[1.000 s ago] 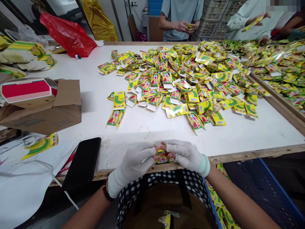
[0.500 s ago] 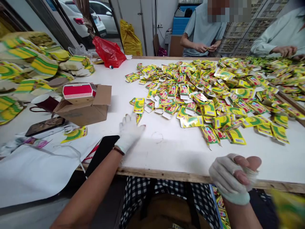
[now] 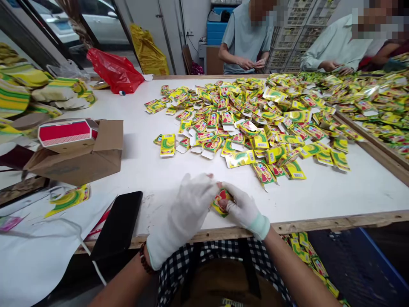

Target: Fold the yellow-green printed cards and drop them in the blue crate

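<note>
Both my hands wear whitish gloves with bare fingertips and meet above the table's front edge. My right hand [image 3: 244,209] grips a small yellow carton [image 3: 220,202] with a red picture, its thumb lying across the face. My left hand [image 3: 191,204] is bent over the carton's upper left end with its fingers closed in; its exact grip is partly hidden. Beyond my hands lies a large heap of like yellow cartons [image 3: 236,111], many with white flaps standing out. A single carton [image 3: 168,145] lies at the heap's left edge.
A black phone-like slab [image 3: 119,221] lies left of my hands, near a brown cardboard box [image 3: 79,160]. A blue bin [image 3: 380,256] with cartons stands below the table on the right. A wooden strip [image 3: 380,157] divides the heaps. Two people work across the table.
My left hand has come back from the heap's left edge, where a carton is gone. My right hand has swung in from the lower right, where a blurred carton was in the air.
</note>
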`<state>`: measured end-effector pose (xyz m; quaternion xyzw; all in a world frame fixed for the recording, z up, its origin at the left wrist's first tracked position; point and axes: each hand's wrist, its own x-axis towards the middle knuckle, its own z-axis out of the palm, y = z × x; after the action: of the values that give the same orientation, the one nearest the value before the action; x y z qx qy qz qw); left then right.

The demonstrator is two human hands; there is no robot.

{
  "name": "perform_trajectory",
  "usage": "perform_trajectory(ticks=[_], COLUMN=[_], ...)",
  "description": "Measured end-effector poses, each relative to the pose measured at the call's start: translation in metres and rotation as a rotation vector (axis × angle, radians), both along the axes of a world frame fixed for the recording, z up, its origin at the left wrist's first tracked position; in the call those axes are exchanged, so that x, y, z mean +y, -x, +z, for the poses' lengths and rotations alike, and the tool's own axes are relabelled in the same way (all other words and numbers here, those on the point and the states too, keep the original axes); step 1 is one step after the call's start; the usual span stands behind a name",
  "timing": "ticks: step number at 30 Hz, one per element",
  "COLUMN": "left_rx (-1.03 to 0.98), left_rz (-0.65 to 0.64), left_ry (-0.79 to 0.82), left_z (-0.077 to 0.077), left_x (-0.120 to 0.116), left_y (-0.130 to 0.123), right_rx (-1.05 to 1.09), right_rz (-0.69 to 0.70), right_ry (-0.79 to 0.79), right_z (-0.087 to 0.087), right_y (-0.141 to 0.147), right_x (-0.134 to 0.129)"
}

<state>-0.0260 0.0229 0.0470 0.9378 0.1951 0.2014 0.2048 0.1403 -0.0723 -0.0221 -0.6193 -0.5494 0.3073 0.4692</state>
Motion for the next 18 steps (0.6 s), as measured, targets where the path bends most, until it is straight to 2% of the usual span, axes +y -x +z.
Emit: perform_trajectory(ticks=[1,3,5,7,11,16,18], left_rx=[-0.095,-0.231,-0.291,-0.334,-0.355,-0.226,-0.187], left_rz=[0.117,0.271,0.309,0.313,0.313,0.177,0.130], left_ry=[0.089,0.393,0.704,0.860,0.886,0.822,0.850], left_z=[-0.008,-0.027,-0.046,-0.059,-0.066,-0.056,-0.053], left_x=[0.002,0.004,0.000,-0.007,-0.014,-0.005,-0.002], left_y=[0.000,0.000,0.000,-0.003,-0.010,-0.012,-0.012], right_rx=[0.097,0.244,0.295,0.278,0.229,0.298,0.290], right_rz=[-0.032,-0.060,-0.074,-0.140,-0.240,-0.153,-0.117], right_ry=[0.026,0.062,0.093,0.109,0.106,0.127,0.137], right_z=[-0.005,-0.012,-0.013,-0.011,-0.005,-0.008,-0.008], right_y=[-0.001,0.000,0.004,0.010,0.014,0.006,0.000], right_x=[-0.002,-0.006,-0.012,-0.016,-0.024,-0.026,-0.024])
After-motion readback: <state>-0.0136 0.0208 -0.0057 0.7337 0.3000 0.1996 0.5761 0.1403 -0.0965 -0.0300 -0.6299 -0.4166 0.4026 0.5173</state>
